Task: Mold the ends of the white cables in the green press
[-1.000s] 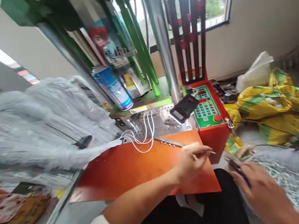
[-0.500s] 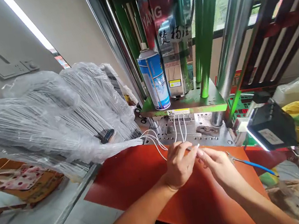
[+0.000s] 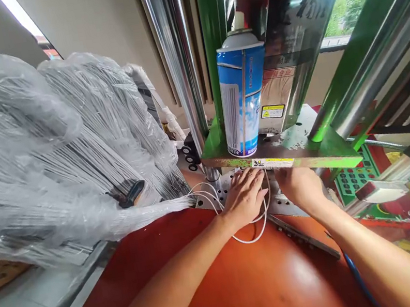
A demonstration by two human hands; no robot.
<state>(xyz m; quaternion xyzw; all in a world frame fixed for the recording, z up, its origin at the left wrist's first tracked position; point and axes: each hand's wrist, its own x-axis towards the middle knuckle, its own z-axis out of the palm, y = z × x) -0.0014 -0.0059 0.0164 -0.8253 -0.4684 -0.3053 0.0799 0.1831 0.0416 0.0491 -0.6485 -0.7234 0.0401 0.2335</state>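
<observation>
In the head view, the left hand lies open and flat on the white cables just below the green press platen, while the right hand has its fingers hidden under that platen, its grip impossible to tell, so a press closing now could pinch fingers or cables.

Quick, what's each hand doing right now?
Left hand: open, lying flat over the white cables on the steel mold plate.
Right hand: fingers hidden behind the green platen, cannot tell.
</observation>
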